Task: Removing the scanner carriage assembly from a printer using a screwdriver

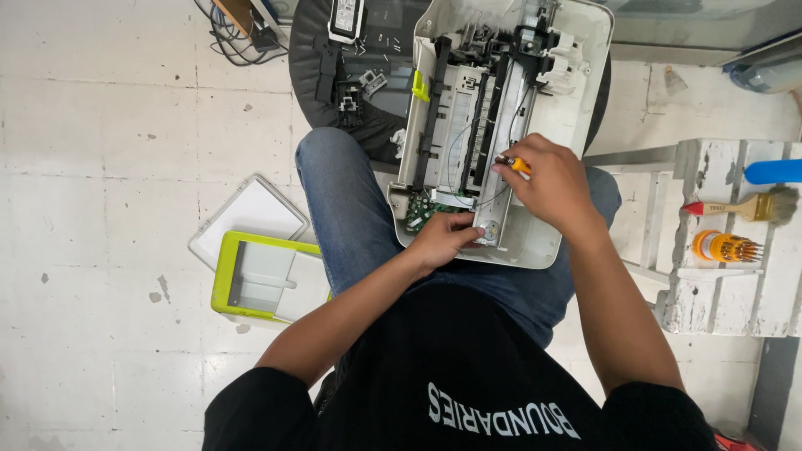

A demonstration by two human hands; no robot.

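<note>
On lap, opened printer chassis [535,225]; right hand [547,179] clenched on orange screwdriver [520,164], left hand [447,238] pressing base, grasping nothing; keep driver square, chassis pinned steady

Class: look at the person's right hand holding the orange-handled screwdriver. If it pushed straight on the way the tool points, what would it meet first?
Probably the black rail inside the opened printer; the right hand aims its screwdriver leftward there, though depth is unclear.
</note>
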